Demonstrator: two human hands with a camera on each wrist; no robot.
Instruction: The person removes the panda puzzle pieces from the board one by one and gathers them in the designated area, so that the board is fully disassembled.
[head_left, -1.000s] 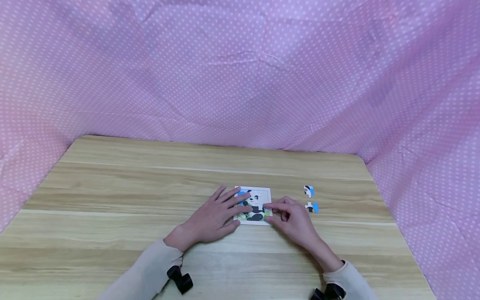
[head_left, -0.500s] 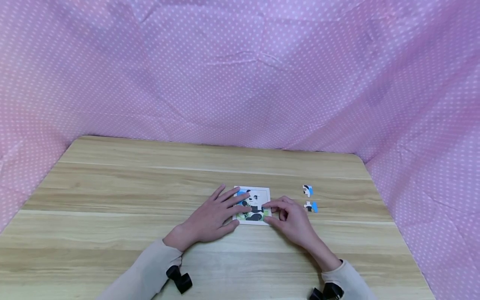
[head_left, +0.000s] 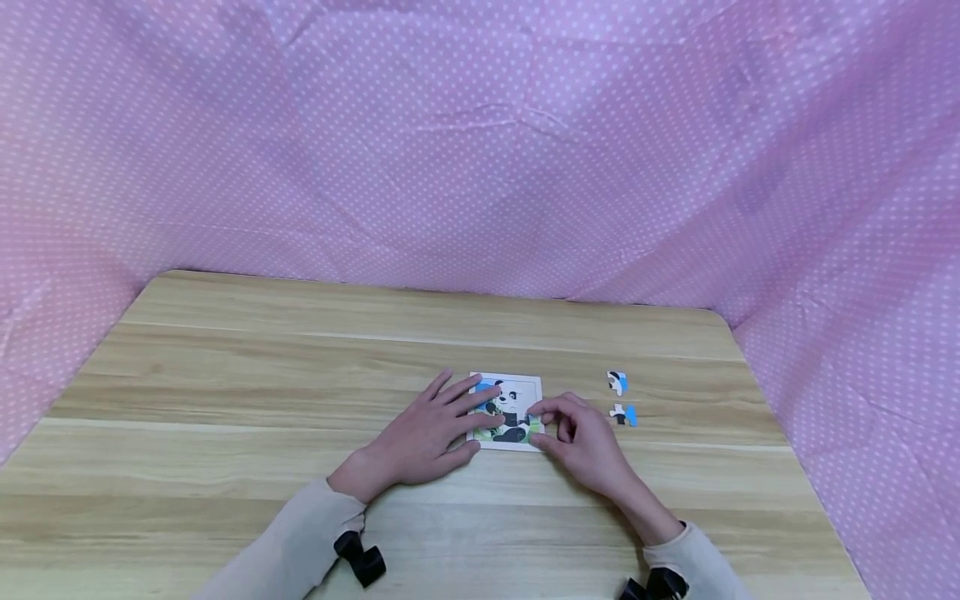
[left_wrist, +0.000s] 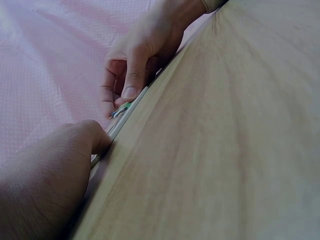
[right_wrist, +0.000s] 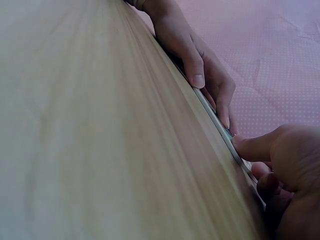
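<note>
A square panda jigsaw puzzle (head_left: pixel 512 447) with a white frame lies flat on the wooden table in the head view. My left hand (head_left: pixel 426 437) rests over its left side, fingers spread and straight. At the puzzle's right edge, my right hand (head_left: pixel 588 443) pinches a puzzle piece between thumb and index finger. Some green of that puzzle piece (left_wrist: pixel 122 108) shows under the thumb in the left wrist view; the fingers hide most of it. In the right wrist view, the right thumb (right_wrist: pixel 257 146) is low over the frame's edge.
Two loose puzzle pieces, an upper one (head_left: pixel 617 382) and a lower one (head_left: pixel 623 415), lie right of the puzzle. Both have blue, black and white parts. A pink dotted cloth (head_left: pixel 480 167) hangs behind the wooden table (head_left: pixel 300 350).
Both hands stay almost where they were. The right index finger shifts very slightly at the puzzle's right side; the loose pieces lie unmoved.
</note>
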